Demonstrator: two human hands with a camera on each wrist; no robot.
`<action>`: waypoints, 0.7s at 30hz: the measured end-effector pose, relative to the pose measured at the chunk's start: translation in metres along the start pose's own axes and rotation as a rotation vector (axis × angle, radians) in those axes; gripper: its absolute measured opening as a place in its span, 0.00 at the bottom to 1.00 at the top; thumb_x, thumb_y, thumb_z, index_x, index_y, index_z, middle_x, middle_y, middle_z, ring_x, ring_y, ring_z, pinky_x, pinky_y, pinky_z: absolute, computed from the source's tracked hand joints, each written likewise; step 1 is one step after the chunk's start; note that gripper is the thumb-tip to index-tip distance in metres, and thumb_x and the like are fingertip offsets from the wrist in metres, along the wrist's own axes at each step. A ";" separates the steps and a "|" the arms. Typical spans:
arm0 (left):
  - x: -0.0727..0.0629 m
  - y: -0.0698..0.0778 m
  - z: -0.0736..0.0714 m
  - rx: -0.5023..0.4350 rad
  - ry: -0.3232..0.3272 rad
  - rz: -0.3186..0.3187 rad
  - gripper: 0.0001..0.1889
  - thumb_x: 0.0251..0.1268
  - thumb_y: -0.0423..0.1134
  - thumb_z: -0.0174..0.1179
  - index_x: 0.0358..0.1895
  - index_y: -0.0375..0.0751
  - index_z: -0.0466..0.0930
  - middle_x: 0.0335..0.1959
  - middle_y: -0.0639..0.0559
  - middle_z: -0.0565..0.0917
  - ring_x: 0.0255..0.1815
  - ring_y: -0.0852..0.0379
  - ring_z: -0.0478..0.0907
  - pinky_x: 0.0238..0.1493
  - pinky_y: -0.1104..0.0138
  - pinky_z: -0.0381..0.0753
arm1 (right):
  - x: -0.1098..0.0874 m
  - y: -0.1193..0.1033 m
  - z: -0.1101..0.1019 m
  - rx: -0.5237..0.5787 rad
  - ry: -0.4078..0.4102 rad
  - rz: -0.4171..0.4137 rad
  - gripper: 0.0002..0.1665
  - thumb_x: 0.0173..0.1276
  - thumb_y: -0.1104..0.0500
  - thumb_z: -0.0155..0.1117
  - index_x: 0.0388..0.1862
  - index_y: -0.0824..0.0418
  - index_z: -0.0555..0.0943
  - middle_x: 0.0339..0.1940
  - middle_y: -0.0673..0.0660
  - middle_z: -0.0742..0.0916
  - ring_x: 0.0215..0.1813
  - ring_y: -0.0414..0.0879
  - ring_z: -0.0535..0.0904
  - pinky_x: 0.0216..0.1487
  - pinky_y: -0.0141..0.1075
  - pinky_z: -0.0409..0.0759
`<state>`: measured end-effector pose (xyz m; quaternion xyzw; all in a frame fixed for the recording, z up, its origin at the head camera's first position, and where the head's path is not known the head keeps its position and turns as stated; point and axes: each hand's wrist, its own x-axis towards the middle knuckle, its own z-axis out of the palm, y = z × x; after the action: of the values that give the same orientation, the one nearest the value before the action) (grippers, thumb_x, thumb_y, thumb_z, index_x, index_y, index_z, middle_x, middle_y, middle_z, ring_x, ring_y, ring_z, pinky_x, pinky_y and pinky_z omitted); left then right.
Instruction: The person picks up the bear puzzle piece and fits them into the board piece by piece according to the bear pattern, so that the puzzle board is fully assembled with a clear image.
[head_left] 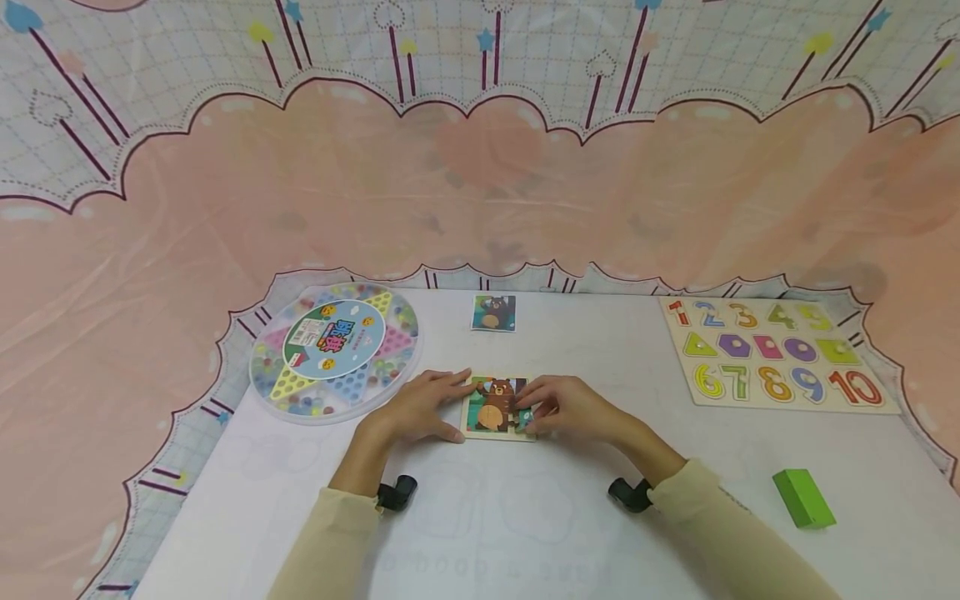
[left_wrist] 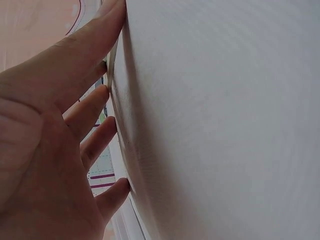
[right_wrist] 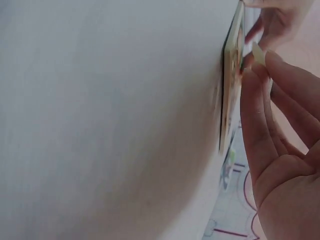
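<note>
A small square bear puzzle [head_left: 492, 410] in a pale wooden tray lies on the white table, mostly filled with a brown bear picture. My left hand [head_left: 426, 406] rests along its left side, fingers spread and fairly straight, the thumb by the near left corner. Above the tray's right part, my right hand [head_left: 573, 407] pinches a small puzzle piece [right_wrist: 258, 54] between thumb and fingertips. Its pale wooden edge shows in the right wrist view, tilted and raised off the tray. The left wrist view has the left hand [left_wrist: 65, 115] with fingertips on the tabletop.
Behind the tray lies a bear picture card [head_left: 493, 313]. A round Chinese checkers set [head_left: 401, 392] with coloured marbles sits at the left. At the back right is a number-and-shape board [head_left: 761, 392]; nearer lies a green block [head_left: 804, 498].
</note>
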<state>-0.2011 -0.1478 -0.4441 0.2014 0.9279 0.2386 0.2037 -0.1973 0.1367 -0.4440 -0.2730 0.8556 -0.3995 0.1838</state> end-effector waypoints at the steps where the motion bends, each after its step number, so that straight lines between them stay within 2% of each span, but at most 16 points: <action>1: 0.000 0.000 0.000 0.001 0.000 -0.001 0.43 0.54 0.47 0.76 0.76 0.56 0.68 0.83 0.59 0.60 0.83 0.44 0.55 0.80 0.38 0.56 | 0.001 -0.001 0.001 0.002 -0.003 0.004 0.19 0.64 0.60 0.75 0.53 0.63 0.88 0.59 0.60 0.86 0.43 0.38 0.84 0.43 0.23 0.83; 9: -0.002 0.003 -0.001 -0.015 -0.003 0.005 0.44 0.54 0.46 0.77 0.76 0.54 0.68 0.84 0.59 0.59 0.84 0.45 0.53 0.80 0.39 0.56 | 0.006 0.000 0.009 -0.022 0.000 -0.028 0.17 0.62 0.63 0.75 0.49 0.67 0.88 0.55 0.62 0.87 0.40 0.36 0.84 0.40 0.24 0.83; 21: -0.001 0.001 -0.002 -0.011 -0.011 0.007 0.44 0.54 0.46 0.76 0.76 0.55 0.68 0.84 0.58 0.59 0.84 0.44 0.54 0.81 0.39 0.55 | 0.011 -0.002 0.013 -0.095 0.039 0.034 0.15 0.58 0.61 0.79 0.44 0.64 0.90 0.51 0.58 0.89 0.33 0.34 0.80 0.34 0.24 0.81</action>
<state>-0.2009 -0.1479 -0.4419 0.2049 0.9247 0.2434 0.2090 -0.1983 0.1212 -0.4511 -0.2588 0.8816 -0.3605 0.1607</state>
